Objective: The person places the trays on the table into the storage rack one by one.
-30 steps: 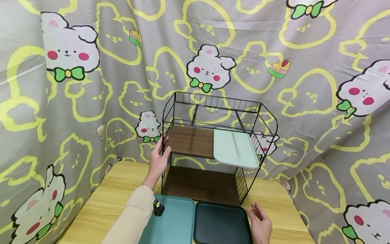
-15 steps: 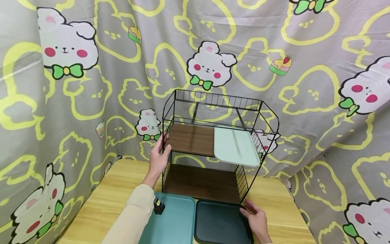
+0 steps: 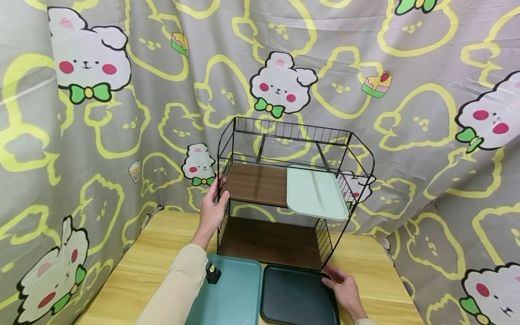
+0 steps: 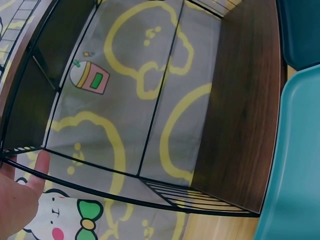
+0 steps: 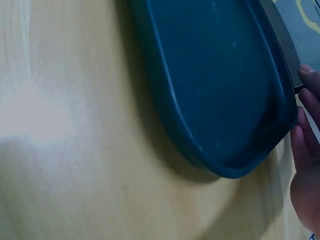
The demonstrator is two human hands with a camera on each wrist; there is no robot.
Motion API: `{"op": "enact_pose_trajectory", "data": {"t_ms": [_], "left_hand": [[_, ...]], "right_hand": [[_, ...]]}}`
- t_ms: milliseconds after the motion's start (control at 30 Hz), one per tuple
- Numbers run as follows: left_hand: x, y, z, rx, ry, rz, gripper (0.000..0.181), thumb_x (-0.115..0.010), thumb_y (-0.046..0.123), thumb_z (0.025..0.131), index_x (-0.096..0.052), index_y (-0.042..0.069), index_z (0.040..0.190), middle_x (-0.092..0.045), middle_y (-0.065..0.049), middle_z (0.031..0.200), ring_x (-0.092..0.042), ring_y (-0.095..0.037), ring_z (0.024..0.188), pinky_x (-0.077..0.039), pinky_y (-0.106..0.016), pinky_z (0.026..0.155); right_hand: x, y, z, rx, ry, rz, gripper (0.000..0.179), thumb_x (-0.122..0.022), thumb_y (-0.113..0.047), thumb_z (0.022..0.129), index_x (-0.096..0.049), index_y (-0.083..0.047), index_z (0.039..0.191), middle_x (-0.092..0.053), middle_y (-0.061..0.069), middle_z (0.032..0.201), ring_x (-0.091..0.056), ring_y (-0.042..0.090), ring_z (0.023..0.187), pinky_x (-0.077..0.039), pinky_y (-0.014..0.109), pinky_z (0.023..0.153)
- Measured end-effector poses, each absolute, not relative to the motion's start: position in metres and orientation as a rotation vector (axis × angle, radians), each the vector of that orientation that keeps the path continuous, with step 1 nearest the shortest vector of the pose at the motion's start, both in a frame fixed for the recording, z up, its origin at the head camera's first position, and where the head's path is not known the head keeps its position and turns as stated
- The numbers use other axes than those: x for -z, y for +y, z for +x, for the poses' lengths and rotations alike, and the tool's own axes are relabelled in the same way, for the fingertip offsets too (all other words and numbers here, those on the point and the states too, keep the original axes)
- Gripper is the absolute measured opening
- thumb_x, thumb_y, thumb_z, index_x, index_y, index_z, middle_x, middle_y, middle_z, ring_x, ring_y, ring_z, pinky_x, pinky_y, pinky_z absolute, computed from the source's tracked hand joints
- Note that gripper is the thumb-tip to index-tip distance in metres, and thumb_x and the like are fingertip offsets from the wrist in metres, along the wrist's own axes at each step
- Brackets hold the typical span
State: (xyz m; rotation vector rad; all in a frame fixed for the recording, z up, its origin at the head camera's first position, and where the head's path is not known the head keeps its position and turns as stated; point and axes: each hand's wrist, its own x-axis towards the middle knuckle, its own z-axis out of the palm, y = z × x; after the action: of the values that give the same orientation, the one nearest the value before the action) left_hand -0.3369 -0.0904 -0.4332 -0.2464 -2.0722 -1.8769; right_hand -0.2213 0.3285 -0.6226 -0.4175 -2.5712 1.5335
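A black wire rack [image 3: 270, 241] with brown wood-look shelves stands upright on the table. My left hand [image 3: 213, 210] grips its left side frame, the thumb in front and the fingers behind; in the left wrist view the thumb and fingertips show around a black rod. My right hand [image 3: 343, 289] is at the rack's lower right front corner, thumb and fingers around it, right beside the dark tray [image 3: 298, 295]. In the right wrist view the fingertips [image 5: 307, 69] reach that corner. A mint-green tray [image 3: 317, 194] lies on the right half of the upper shelf.
A teal tray [image 3: 231, 289] lies in front of the rack, left of the dark tray, with a small black object [image 3: 212, 273] at its left edge. A patterned curtain [image 3: 162, 67] hangs close behind and around the wooden table [image 3: 122, 280].
My right hand has moved left and slightly up, from beside the dark tray to the rack's lower right corner. My left hand keeps its hold. The view has shifted slightly.
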Motion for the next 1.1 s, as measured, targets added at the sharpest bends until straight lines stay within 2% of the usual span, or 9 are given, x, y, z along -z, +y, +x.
{"op": "enact_pose_trajectory", "data": {"t_ms": [167, 267, 333, 433, 567, 633, 800, 933, 1100], "left_hand": [[0.433, -0.092, -0.338, 1.875, -2.077, -0.246, 0.061, -0.055, 0.020, 0.112, -0.034, 0.031, 0.168, -0.049, 0.004, 0.166, -0.034, -0.022, 0.161, -0.028, -0.050, 0.132], [0.432, -0.093, -0.339, 1.874, -2.073, -0.247, 0.061, -0.055, 0.020, 0.112, -0.033, 0.030, 0.168, -0.049, 0.004, 0.166, -0.034, -0.021, 0.161, -0.028, -0.050, 0.132], [0.432, -0.093, -0.338, 1.872, -2.067, -0.250, 0.061, -0.055, 0.019, 0.112, -0.033, 0.030, 0.168, -0.050, 0.003, 0.166, -0.035, -0.021, 0.161, -0.029, -0.050, 0.132], [0.431, -0.092, -0.337, 1.878, -2.055, -0.261, 0.062, -0.055, 0.017, 0.112, -0.033, 0.029, 0.168, -0.050, 0.000, 0.166, -0.036, -0.021, 0.161, -0.030, -0.049, 0.132], [0.430, -0.091, -0.335, 1.886, -2.054, -0.270, 0.062, -0.055, 0.016, 0.112, -0.034, 0.031, 0.167, -0.050, 0.000, 0.166, -0.036, -0.020, 0.160, -0.031, -0.048, 0.131], [0.429, -0.091, -0.335, 1.886, -2.057, -0.270, 0.061, -0.055, 0.017, 0.112, -0.034, 0.032, 0.167, -0.050, 0.000, 0.166, -0.036, -0.020, 0.161, -0.031, -0.049, 0.132], [0.429, -0.090, -0.336, 1.894, -2.052, -0.271, 0.061, -0.054, 0.017, 0.112, -0.033, 0.028, 0.168, -0.049, -0.001, 0.166, -0.035, -0.021, 0.161, -0.029, -0.049, 0.132], [0.430, -0.090, -0.335, 1.888, -2.048, -0.276, 0.060, -0.055, 0.018, 0.112, -0.034, 0.031, 0.167, -0.050, 0.000, 0.166, -0.035, -0.020, 0.161, -0.030, -0.048, 0.132], [0.432, -0.091, -0.335, 1.899, -2.042, -0.273, 0.060, -0.055, 0.019, 0.112, -0.035, 0.032, 0.166, -0.050, 0.002, 0.165, -0.035, -0.018, 0.161, -0.029, -0.048, 0.132]], "right_hand": [[0.627, 0.328, -0.222, -1.493, -2.596, -0.418, 0.043, -0.087, -0.014, 0.088, -0.076, -0.004, 0.128, -0.078, 0.013, 0.126, -0.074, 0.020, 0.114, -0.053, 0.014, 0.082], [0.629, 0.326, -0.222, -1.452, -2.613, -0.399, 0.039, -0.089, -0.015, 0.086, -0.080, -0.006, 0.122, -0.080, 0.012, 0.122, -0.072, 0.013, 0.106, -0.053, 0.016, 0.081], [0.631, 0.325, -0.223, -1.425, -2.635, -0.382, 0.037, -0.089, -0.016, 0.085, -0.081, -0.009, 0.120, -0.080, 0.011, 0.123, -0.073, 0.017, 0.110, -0.055, 0.020, 0.085], [0.633, 0.322, -0.224, -1.364, -2.679, -0.371, 0.034, -0.089, -0.019, 0.086, -0.083, -0.014, 0.119, -0.079, 0.009, 0.127, -0.071, 0.028, 0.122, -0.058, 0.034, 0.098], [0.636, 0.318, -0.224, -1.298, -2.697, -0.353, 0.030, -0.088, -0.019, 0.086, -0.084, -0.018, 0.116, -0.078, 0.008, 0.127, -0.067, 0.036, 0.129, -0.054, 0.052, 0.108], [0.638, 0.317, -0.225, -1.270, -2.688, -0.332, 0.028, -0.088, -0.018, 0.085, -0.085, -0.018, 0.113, -0.079, 0.007, 0.123, -0.069, 0.035, 0.125, -0.055, 0.050, 0.107], [0.640, 0.318, -0.224, -1.241, -2.673, -0.301, 0.020, -0.089, -0.016, 0.085, -0.087, -0.020, 0.104, -0.080, 0.001, 0.108, -0.074, 0.019, 0.105, -0.058, 0.031, 0.094], [0.640, 0.320, -0.222, -1.251, -2.691, -0.306, 0.015, -0.086, -0.015, 0.088, -0.087, -0.019, 0.103, -0.078, -0.001, 0.101, -0.071, 0.011, 0.093, -0.059, 0.030, 0.085], [0.638, 0.325, -0.220, -1.230, -2.671, -0.314, 0.014, -0.085, -0.012, 0.088, -0.087, -0.021, 0.099, -0.079, -0.003, 0.100, -0.070, 0.004, 0.093, -0.058, 0.025, 0.086]]}}
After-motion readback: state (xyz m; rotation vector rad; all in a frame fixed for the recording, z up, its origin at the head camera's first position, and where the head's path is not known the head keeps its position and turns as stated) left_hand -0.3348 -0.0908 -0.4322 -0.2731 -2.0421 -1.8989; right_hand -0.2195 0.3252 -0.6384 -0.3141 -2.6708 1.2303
